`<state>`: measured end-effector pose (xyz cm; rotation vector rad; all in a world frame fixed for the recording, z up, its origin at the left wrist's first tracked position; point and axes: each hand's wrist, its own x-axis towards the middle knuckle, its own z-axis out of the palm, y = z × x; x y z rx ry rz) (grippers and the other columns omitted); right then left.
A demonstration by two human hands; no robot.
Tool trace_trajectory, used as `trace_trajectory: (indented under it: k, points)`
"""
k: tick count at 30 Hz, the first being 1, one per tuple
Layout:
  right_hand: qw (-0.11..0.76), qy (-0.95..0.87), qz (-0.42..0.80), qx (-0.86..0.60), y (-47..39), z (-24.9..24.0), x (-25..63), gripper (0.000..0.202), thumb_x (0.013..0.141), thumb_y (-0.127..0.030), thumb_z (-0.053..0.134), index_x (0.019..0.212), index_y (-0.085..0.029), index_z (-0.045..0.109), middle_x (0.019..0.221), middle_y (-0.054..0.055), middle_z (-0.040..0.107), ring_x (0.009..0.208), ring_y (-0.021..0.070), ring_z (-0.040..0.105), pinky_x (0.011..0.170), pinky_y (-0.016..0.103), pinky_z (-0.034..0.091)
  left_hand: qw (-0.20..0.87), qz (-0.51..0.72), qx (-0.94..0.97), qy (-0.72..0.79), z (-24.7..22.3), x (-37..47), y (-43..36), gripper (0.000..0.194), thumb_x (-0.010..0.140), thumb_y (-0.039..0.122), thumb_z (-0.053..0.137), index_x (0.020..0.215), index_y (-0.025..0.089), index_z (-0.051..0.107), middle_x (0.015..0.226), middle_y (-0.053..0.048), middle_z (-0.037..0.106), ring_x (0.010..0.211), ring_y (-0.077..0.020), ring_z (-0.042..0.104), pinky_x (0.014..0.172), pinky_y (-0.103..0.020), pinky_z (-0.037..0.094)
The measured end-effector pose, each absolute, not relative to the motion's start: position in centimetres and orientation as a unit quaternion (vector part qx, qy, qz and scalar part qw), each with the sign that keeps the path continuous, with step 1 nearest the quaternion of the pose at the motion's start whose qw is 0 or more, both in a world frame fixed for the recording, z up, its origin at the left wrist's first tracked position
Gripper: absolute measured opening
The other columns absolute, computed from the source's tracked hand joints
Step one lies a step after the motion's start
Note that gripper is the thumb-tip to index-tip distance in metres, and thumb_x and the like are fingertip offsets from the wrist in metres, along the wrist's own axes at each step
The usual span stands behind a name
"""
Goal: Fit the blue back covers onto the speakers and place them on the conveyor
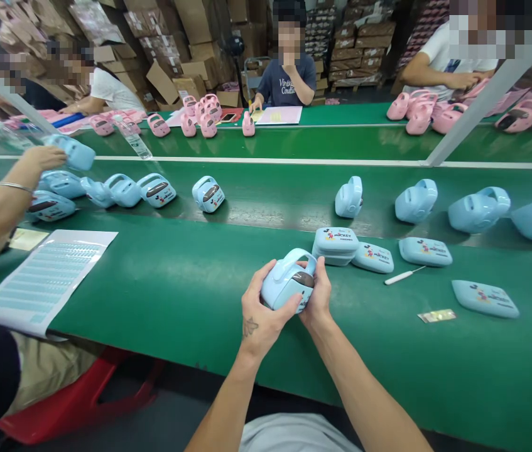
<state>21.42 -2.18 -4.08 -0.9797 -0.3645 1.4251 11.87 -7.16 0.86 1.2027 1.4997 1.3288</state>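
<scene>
Both my hands hold a light blue plastic housing (277,290) with a top handle, a dark oval window and a cartoon print, above the green table. My left hand (262,323) wraps round its left side, thumb across the lower front. On its right side my right hand (318,300) closes, fingers up near the handle. Just beyond lies a stack of light blue printed panels (334,258), with a panel (374,257) beside it. Farther right are two more panels, one (426,251) behind a thin white-handled tool (398,277), the other (485,299) near the table's right.
Blue housings (208,193) stand along the belt (270,194) beyond the table. A small yellowish strip (436,316) lies at right, a printed sheet (49,276) at left. A co-worker's hand (42,160) holds a blue housing at left. Across the line, people sit by pink housings (419,110).
</scene>
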Motion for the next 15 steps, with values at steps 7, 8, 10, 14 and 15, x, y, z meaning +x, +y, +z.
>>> trace_trajectory:
  k: [7,8,10,14,15]
  points:
    - [0.628,-0.170,0.630,-0.423,-2.22,-4.52,21.66,0.065,0.084,-0.083,0.045,0.075,-0.021,0.064,0.059,0.003,0.069,0.057,0.0232,0.069,0.056,0.035,0.054,0.381,0.525,0.488,0.584,1.45,12.02,-7.12,0.069,0.064,0.033,0.088,0.128,0.023,0.067,0.121,-0.010,0.071,0.109,-0.0302,0.069,0.094,-0.041,0.058]
    - [0.628,-0.166,0.632,-0.423,-2.24,-4.57,21.68,0.065,0.084,-0.083,0.045,0.075,-0.021,0.064,0.060,0.003,0.070,0.059,0.0237,0.070,0.057,0.036,0.055,0.379,0.525,0.490,0.584,1.52,12.09,-7.14,0.068,0.064,0.033,0.088,0.128,0.023,0.068,0.121,-0.010,0.071,0.109,-0.0303,0.069,0.095,-0.041,0.058]
    - [0.631,-0.154,0.631,-0.424,-2.28,-4.60,21.71,0.065,0.085,-0.081,0.045,0.076,-0.021,0.065,0.062,0.004,0.071,0.061,0.0245,0.070,0.058,0.036,0.055,0.375,0.523,0.495,0.584,1.65,12.24,-7.21,0.068,0.064,0.032,0.087,0.128,0.023,0.068,0.120,-0.010,0.071,0.109,-0.0303,0.069,0.095,-0.041,0.057]
    - [0.637,-0.150,0.625,-0.424,-2.40,-4.43,21.77,0.065,0.085,-0.081,0.046,0.076,-0.020,0.066,0.062,0.004,0.071,0.060,0.0239,0.070,0.058,0.036,0.054,0.363,0.519,0.508,0.584,1.82,12.45,-7.31,0.067,0.064,0.032,0.087,0.128,0.023,0.067,0.122,-0.010,0.070,0.109,-0.0305,0.068,0.097,-0.042,0.056]
    - [0.639,-0.153,0.624,-0.424,-2.44,-4.33,21.81,0.065,0.085,-0.081,0.046,0.076,-0.020,0.065,0.062,0.004,0.071,0.059,0.0234,0.069,0.057,0.035,0.054,0.360,0.518,0.510,0.584,1.83,12.46,-7.31,0.067,0.064,0.032,0.087,0.128,0.023,0.067,0.122,-0.010,0.070,0.110,-0.0306,0.068,0.098,-0.043,0.056]
